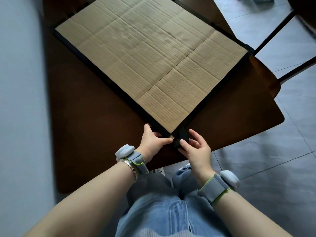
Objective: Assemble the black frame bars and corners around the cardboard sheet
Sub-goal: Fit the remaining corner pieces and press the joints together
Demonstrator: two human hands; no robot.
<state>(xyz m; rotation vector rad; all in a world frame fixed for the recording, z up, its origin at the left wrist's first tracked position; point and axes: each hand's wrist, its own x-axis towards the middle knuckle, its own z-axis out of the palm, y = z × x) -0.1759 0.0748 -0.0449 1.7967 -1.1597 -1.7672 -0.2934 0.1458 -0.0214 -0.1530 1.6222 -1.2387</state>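
The right hand (195, 147) pinches a black corner (181, 137) at the sheet's (150, 62) near tip, the left hand (153, 141) grips the bar (119, 90) on its near-left edge, on the surface (85, 134); pushed askew, the corner could jam or knock that bar off; no container shows.

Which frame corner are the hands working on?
The near one: the right hand pinches the black corner piece there, the left hand grips the adjoining bar. The left corner and right corner lie untouched.
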